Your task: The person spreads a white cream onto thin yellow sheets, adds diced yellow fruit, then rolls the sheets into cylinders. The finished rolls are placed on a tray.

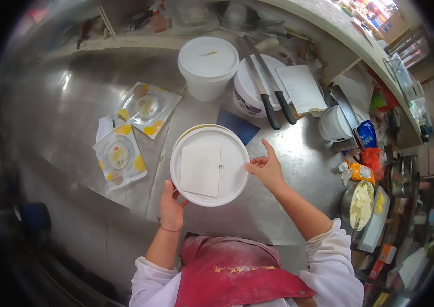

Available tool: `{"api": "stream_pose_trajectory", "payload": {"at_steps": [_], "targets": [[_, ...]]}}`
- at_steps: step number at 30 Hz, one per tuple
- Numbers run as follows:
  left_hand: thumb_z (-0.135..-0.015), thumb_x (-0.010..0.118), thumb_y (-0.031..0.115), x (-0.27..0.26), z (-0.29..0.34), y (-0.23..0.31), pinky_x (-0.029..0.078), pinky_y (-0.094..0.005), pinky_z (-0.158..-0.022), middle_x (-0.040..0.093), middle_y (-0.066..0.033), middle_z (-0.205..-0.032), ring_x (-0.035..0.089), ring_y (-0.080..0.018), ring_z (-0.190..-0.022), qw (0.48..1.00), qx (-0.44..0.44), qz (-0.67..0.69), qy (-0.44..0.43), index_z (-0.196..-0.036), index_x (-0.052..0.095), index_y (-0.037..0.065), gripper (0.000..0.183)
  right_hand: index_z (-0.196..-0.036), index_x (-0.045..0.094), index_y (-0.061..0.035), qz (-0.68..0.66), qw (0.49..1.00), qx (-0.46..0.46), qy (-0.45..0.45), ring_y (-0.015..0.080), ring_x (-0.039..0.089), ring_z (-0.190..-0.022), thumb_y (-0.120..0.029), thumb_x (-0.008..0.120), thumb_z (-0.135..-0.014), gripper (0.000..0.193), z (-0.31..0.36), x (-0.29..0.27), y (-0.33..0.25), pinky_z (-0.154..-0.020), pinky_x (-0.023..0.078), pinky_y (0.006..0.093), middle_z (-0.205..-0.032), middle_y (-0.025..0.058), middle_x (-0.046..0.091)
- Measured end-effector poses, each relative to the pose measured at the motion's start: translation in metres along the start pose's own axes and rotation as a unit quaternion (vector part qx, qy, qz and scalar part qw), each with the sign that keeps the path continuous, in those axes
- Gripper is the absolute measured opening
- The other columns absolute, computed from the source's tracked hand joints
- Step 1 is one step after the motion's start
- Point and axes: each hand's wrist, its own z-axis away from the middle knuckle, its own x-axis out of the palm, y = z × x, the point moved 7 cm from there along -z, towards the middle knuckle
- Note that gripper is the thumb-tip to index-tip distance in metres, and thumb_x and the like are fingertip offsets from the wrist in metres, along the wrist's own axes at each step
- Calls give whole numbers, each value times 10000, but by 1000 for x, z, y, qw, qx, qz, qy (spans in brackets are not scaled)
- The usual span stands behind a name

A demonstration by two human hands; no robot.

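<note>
A round white lid (232,176) with a raised rim is in front of me over the metal table. On it is a white rectangle (200,171), either a label or a card. A yellowish edge (196,129) shows behind its far rim; whether a tub is under the lid I cannot tell. My left hand (171,209) grips the near left rim, thumb up against the side and fingers partly hidden beneath. At the right rim, my right hand (267,169) pinches the edge with its index finger raised. A dark blue square (239,126) lies just beyond the lid.
Two printed clear pouches (121,157) lie on the metal table (73,112) at left. Lidded white buckets (208,69) stand at the back. Two black-handled knives (269,110) rest across one bucket beside a handwritten sheet (301,87). A bowl of pale yellow cream (361,204) sits at right.
</note>
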Motion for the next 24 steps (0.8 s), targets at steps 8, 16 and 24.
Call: {"api": "stream_pose_trajectory", "payload": {"at_steps": [8,16,24], "targets": [[-764,589,-6,-14,-22,-8,450,-289,-765,500,-58,-1043,517,-145,-917,1000,26,4,7,-1148,414,28,424,-1388,97,-111,-111,990,82,-22,156,542,-864,-180,696,-744,882,-6,20,37,-704,478,305,-1015,117,509],[-695,584,-24,7,-38,30,488,-305,-742,536,-84,-993,553,-177,-882,997,9,11,-74,-1097,424,8,434,-1370,17,-138,-128,985,59,-104,171,541,-831,-197,684,-752,912,-1,27,-28,-750,472,351,-932,105,518],[-732,607,103,99,-44,176,462,-272,-752,542,-90,-1005,549,-156,-876,981,108,-20,-160,-1053,461,-16,372,-1367,34,-159,-191,976,-81,-67,195,574,-804,-108,694,-730,918,-48,-11,-172,-656,489,338,-900,120,558]]}}
